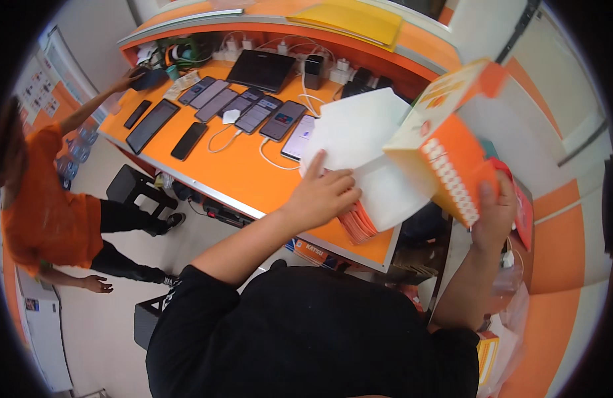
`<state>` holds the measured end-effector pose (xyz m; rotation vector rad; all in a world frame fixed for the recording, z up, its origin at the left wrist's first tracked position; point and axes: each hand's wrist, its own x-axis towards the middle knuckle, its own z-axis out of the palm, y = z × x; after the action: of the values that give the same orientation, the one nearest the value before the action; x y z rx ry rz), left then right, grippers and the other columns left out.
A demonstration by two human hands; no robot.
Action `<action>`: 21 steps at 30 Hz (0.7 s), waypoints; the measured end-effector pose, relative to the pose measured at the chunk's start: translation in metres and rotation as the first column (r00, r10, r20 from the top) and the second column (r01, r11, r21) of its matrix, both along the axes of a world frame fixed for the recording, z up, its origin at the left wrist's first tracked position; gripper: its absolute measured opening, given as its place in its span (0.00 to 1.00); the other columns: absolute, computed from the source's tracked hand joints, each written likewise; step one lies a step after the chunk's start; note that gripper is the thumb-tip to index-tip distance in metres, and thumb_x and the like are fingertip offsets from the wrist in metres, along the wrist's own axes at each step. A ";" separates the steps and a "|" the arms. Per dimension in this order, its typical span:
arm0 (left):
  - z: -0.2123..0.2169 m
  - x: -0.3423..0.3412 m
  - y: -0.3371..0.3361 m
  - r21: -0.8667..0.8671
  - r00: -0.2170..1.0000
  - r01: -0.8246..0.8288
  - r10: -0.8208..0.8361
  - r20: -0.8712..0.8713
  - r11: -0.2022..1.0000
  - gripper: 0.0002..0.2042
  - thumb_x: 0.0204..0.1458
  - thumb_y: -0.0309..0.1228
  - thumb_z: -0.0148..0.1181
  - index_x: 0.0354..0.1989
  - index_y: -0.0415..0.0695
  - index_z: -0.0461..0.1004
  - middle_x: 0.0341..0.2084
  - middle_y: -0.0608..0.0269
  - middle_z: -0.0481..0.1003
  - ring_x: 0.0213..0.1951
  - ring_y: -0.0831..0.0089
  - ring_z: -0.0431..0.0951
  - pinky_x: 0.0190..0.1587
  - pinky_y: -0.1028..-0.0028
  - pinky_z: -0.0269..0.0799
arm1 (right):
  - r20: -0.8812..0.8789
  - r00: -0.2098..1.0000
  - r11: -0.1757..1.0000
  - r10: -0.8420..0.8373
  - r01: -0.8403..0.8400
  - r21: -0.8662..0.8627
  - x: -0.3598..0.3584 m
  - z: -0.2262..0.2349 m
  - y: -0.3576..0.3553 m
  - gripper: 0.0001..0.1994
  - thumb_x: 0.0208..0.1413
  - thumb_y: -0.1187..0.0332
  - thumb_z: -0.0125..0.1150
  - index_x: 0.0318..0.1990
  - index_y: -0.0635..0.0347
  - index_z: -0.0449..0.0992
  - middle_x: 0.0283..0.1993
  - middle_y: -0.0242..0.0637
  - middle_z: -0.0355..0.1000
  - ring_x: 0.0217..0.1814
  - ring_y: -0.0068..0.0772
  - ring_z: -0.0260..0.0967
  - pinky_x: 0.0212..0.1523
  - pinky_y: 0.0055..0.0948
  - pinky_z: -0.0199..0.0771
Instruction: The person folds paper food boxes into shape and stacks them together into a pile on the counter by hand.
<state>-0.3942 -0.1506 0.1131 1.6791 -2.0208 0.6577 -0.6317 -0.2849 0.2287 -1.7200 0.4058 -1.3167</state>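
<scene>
Presently, right hand [495, 207]: clamped on the lower edge of a yellow, orange and white printed cardboard box [446, 142], thumb on its orange side.
Left hand [325, 196]: index finger apart from the rest, fingers lying on a pile of white-topped, orange-edged folded card [363, 142]; its thumb is hidden, so I cannot tell whether it grips.
Box: one, tilted, raised beside and partly over the card pile, at the desk's right end; slightly blurred, and what it holds I cannot tell.
Card pile: one, on the right end of the orange-topped desk [220, 182]; number of layers unclear.
Phone row: seven flat rectangular smartphones [282, 121], the rightmost lit and partly covered by the card; white cables run to some.
Left-hand desk devices: three, namely a large black tablet [152, 126], a black phone [188, 140] and a small black slab [137, 114].
Recess below the ledge: white plugs and cables, with one flat black rectangular device [261, 70] in front.
Ledge: one yellow flat folder [346, 23].
Edges: metal trim along the desk front; a strip of orange surface between devices and trim.
Far left: a co-worker in an orange shirt [51, 205], one hand reaching the desk; one black plastic stool [135, 189] near the desk front.
</scene>
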 end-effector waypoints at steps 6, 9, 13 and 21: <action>-0.004 -0.034 0.003 -0.014 0.994 0.018 -0.020 -0.106 1.000 0.12 0.45 0.40 0.61 0.38 0.56 0.70 0.35 0.73 0.69 0.48 0.78 0.71 0.58 0.46 0.51 | -0.507 0.834 0.888 -0.220 -0.044 -0.458 0.037 -0.033 0.011 0.08 0.49 0.69 0.62 0.31 0.64 0.73 0.26 0.37 0.68 0.28 0.31 0.66 0.33 0.29 0.64; 0.003 -0.034 0.009 0.020 0.985 0.029 -0.026 -0.171 0.999 0.14 0.43 0.39 0.62 0.38 0.54 0.71 0.36 0.73 0.69 0.48 0.77 0.71 0.58 0.47 0.52 | -0.416 0.850 0.642 -0.322 -0.127 -0.756 0.047 -0.047 0.017 0.07 0.44 0.70 0.64 0.27 0.62 0.72 0.21 0.37 0.64 0.23 0.37 0.61 0.29 0.31 0.60; 0.003 -0.036 0.013 0.033 0.971 0.061 -0.052 -0.233 0.998 0.15 0.43 0.37 0.61 0.41 0.52 0.70 0.38 0.70 0.68 0.49 0.76 0.69 0.59 0.49 0.53 | -0.303 0.893 0.616 -0.331 -0.038 -0.787 0.048 -0.072 0.019 0.09 0.41 0.69 0.67 0.24 0.59 0.70 0.19 0.32 0.62 0.21 0.34 0.59 0.27 0.31 0.56; -0.007 -0.045 0.011 -0.010 0.950 0.098 -0.096 -0.295 0.995 0.15 0.41 0.34 0.63 0.40 0.53 0.72 0.39 0.72 0.69 0.48 0.75 0.70 0.58 0.50 0.52 | -0.243 0.911 0.518 -0.333 -0.039 -0.854 0.045 -0.085 0.010 0.10 0.41 0.68 0.67 0.23 0.58 0.69 0.17 0.29 0.58 0.19 0.29 0.56 0.27 0.29 0.53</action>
<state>-0.4389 -0.1391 0.1066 1.5630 -1.8762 0.3436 -0.5867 -0.2748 0.1433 -2.8767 0.0934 -1.4015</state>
